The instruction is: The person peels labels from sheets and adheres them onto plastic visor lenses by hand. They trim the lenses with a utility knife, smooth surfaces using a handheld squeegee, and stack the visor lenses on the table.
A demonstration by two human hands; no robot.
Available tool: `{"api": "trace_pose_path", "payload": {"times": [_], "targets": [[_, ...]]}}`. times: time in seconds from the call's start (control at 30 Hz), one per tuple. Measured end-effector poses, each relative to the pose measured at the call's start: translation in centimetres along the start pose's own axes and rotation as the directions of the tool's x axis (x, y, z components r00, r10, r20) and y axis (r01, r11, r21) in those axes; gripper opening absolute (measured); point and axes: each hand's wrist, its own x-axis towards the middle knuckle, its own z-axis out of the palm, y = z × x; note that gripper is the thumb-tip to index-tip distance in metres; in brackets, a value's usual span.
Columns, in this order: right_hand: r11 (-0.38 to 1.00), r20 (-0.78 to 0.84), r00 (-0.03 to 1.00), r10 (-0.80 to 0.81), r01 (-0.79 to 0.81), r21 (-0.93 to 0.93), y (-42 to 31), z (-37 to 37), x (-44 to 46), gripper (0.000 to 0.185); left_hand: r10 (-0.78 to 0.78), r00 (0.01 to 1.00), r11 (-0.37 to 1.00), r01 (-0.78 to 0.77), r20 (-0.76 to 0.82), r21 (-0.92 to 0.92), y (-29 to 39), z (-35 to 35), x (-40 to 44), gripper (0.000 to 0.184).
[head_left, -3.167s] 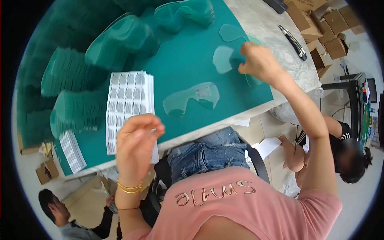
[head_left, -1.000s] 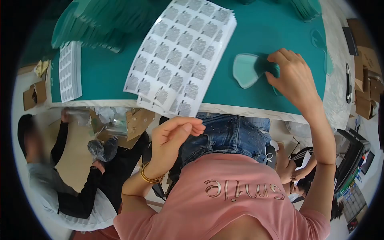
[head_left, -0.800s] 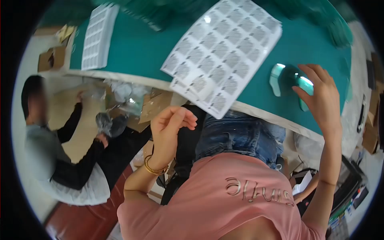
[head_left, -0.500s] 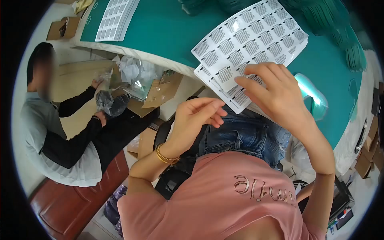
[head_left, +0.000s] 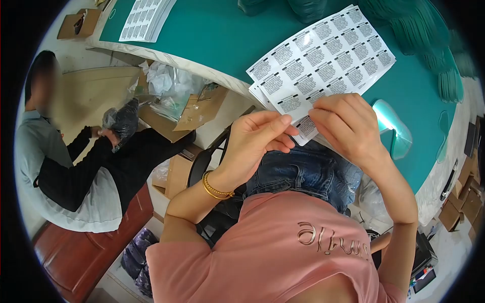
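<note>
A white sheet of printed labels (head_left: 323,55) tops a small stack at the front edge of the green table. My right hand (head_left: 348,126) is closed, its thumb and fingers pinching the sheet's near edge. My left hand (head_left: 257,141), with gold bracelets at the wrist, is beside the sheet's near left corner. Its thumb is pressed toward the curled fingers; whatever lies between them is too small to make out. Below the top sheet, the corner of another label sheet (head_left: 305,132) pokes out between my hands.
Another stack of label sheets (head_left: 146,20) lies at the table's far left. Green shaped pieces (head_left: 404,30) are piled at the back right, and a shiny clear-green piece (head_left: 394,129) lies nearer. A seated person (head_left: 76,156) at left handles a dark bagged item (head_left: 121,121) beside an open carton (head_left: 202,108).
My right hand has gone from spread fingers to a pinch at the sheet's edge. My left hand has moved slightly right. The other person has lowered the dark bagged item leftward.
</note>
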Motion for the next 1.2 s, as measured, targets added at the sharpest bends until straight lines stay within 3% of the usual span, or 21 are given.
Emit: {"api": "trace_pose_path", "payload": {"times": [0.13,0.2,0.5,0.53,0.57,0.6,0.63,0.67,0.7,0.77,0.8,0.83,0.87,0.9,0.93,0.97,1.0,1.03,1.07,1.13,1.2], "targets": [[0.987,0.057,0.995,0.083,-0.09,0.132,-0.2,-0.2,0.6,0.02,0.091,0.996,0.995,-0.092,0.006,0.05,-0.6,-0.2,0.3,0.018],[0.941,0.051,0.984,0.172,-0.179,0.287,-0.3,-0.2,1.1,0.017,0.193,0.98,0.965,-0.197,0.041,0.175,-0.8,-0.2,0.2,0.017],[0.982,0.149,0.989,0.013,-0.041,0.185,-0.2,-0.5,2.5,0.016,0.377,0.926,0.829,-0.35,0.028,0.435,-1.1,0.8,-0.3,0.017],[0.982,0.147,0.989,0.015,-0.042,0.182,-0.3,-0.4,2.5,0.016,0.377,0.926,0.829,-0.352,0.031,0.436,-1.0,0.8,-0.2,0.017],[0.95,0.16,0.98,0.121,-0.16,0.267,-0.3,-0.3,2.5,0.014,0.336,0.941,0.871,-0.323,0.032,0.369,-1.0,0.7,-0.2,0.017],[0.897,0.18,0.958,0.222,-0.273,0.347,-0.3,-0.3,2.4,0.012,0.296,0.955,0.908,-0.292,0.036,0.301,-1.0,0.6,-0.1,0.017],[0.729,0.218,0.88,0.421,-0.471,0.496,-0.3,-0.3,2.4,0.008,0.297,0.954,0.907,-0.293,0.036,0.302,-1.1,0.4,-0.1,0.017],[0.493,0.291,0.758,0.584,-0.615,0.615,-0.3,-0.4,2.5,0.005,0.201,0.979,0.963,-0.196,-0.013,0.185,-1.2,0.1,0.0,0.017],[0.194,0.37,0.626,0.686,-0.648,0.737,0.5,0.0,2.0,0.013,0.099,0.994,0.994,-0.096,-0.049,0.061,-1.2,0.0,0.0,0.016],[-0.109,0.413,0.486,0.77,-0.538,0.836,1.9,-0.5,1.9,0.013,0.046,0.992,0.999,-0.042,-0.119,0.034,-1.0,0.5,-0.2,0.018],[-0.158,0.406,0.46,0.79,-0.487,0.859,2.1,-0.8,1.7,0.011,0.052,0.99,0.996,-0.042,-0.134,0.076,-1.0,0.1,-0.4,0.021],[-0.154,0.399,0.457,0.795,-0.483,0.862,1.8,-1.2,1.3,0.011,0.058,0.988,0.992,-0.041,-0.144,0.119,-1.1,-0.3,-0.6,0.025],[0.075,0.249,0.52,0.817,-0.524,0.849,1.1,-1.7,0.7,0.01,0.138,0.982,0.952,-0.097,-0.127,0.291,-1.2,-1.1,-1.2,0.032],[0.299,0.102,0.588,0.802,-0.543,0.785,0.5,-2.2,0.1,0.008,0.2,0.977,0.94,-0.169,-0.078,0.297,-1.5,-1.0,-1.8,0.03],[0.658,-0.118,0.767,0.631,-0.449,0.604,0.3,-2.4,-0.7,0.01,0.258,0.966,0.924,-0.237,-0.031,0.3,-1.6,-0.7,-2.2,0.029],[0.845,-0.223,0.846,0.485,-0.387,0.369,-0.7,-3.0,-0.9,0.014,0.263,0.959,0.925,-0.281,0.102,0.255,-1.1,0.3,-2.4,0.031],[0.952,-0.276,0.911,0.307,-0.291,0.097,-1.5,-3.5,-1.0,0.018,0.29,0.948,0.949,-0.303,0.135,0.091,-1.0,2.2,-2.2,0.032],[0.977,-0.314,0.941,0.126,-0.173,-0.126,-1.5,-3.0,-2.0,0.026,0.321,0.932,0.947,-0.313,0.167,-0.075,-1.1,4.1,-1.4,0.039],[0.971,-0.287,0.952,0.11,-0.164,-0.171,-2.2,-3.3,-2.4,0.028,0.324,0.9,0.945,-0.29,0.291,-0.153,-1.5,4.6,-0.6,0.046],[0.948,-0.273,0.958,0.083,-0.161,-0.276,-3.1,-3.4,-3.6,0.034,0.229,0.935,0.963,-0.177,0.27,-0.202,-1.7,6.6,0.5,0.04],[0.945,-0.285,0.931,0.229,-0.283,-0.162,-3.6,-4.5,-4.6,0.034,0.176,0.952,0.983,-0.154,0.249,-0.104,-1.7,7.6,1.1,0.035]]}}
